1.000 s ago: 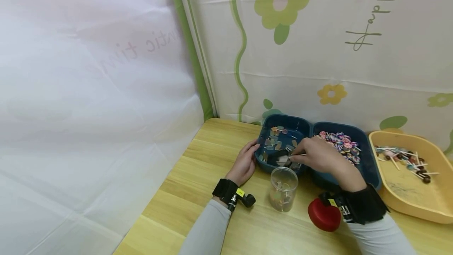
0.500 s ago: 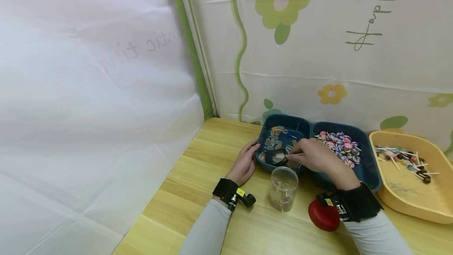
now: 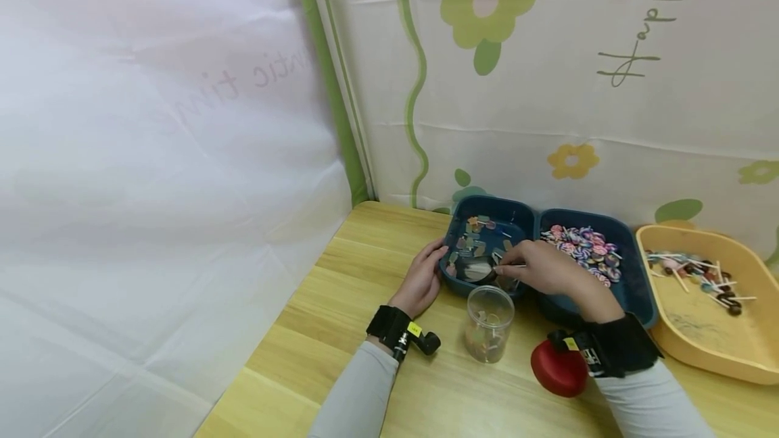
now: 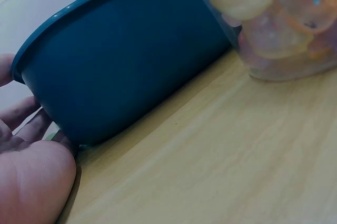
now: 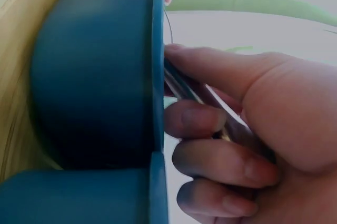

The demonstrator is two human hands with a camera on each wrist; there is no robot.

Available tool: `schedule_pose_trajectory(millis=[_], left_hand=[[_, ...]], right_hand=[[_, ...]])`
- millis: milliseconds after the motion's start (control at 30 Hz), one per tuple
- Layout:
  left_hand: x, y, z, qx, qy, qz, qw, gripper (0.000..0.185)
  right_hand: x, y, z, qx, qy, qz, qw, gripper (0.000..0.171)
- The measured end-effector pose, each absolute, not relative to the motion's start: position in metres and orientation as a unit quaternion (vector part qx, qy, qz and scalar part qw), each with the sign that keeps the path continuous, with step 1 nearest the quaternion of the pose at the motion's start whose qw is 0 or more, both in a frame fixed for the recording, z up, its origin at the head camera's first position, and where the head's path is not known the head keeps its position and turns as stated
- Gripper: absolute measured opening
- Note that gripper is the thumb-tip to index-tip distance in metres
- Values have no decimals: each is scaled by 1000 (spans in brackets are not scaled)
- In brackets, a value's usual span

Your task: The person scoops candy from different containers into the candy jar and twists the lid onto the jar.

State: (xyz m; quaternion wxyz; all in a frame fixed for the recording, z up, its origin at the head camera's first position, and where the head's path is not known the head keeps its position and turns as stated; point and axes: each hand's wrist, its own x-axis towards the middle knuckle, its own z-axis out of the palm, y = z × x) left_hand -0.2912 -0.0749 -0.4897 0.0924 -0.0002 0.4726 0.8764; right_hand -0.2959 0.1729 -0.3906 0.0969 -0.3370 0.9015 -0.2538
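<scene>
My right hand (image 3: 544,268) pinches the slim metal handle of a spoon (image 3: 477,270). The spoon's wide, shiny bowl lies low in the left blue tray (image 3: 496,203), among small translucent charms (image 3: 469,244). In the right wrist view, my thumb and curled fingers close on the handle (image 5: 234,119) right at the tray rim. My left hand (image 3: 420,281) rests against that tray's left side, fingertips at its rim and outer wall (image 4: 121,61). In front of the tray stands a lidless clear plastic jar (image 3: 489,323), partly filled with similar colourful charms (image 4: 279,19).
A second blue tray (image 3: 646,296) with swirl lollipop charms adjoins on the right. Beyond it is a yellow tray (image 3: 706,336) of small stick lollipops. A red round object (image 3: 559,369) sits near my right wrist. A printed curtain (image 3: 548,107) hangs behind the wooden table (image 3: 341,289).
The spoon's bowl has shifted slightly left and lower inside the left blue tray, with my right hand following a little. My left hand and the jar have stayed in place.
</scene>
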Motion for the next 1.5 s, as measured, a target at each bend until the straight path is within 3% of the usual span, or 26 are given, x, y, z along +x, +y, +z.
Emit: schedule_pose_trajectory(millis=[600, 1500], left_hand=[[-292, -74, -490, 2, 474, 877, 82, 49], [-291, -74, -492, 11, 477, 875, 84, 43]], right_hand=[[-303, 197, -388, -381, 819, -410, 125, 20], [-304, 203, -388, -325, 857, -394, 71, 25]])
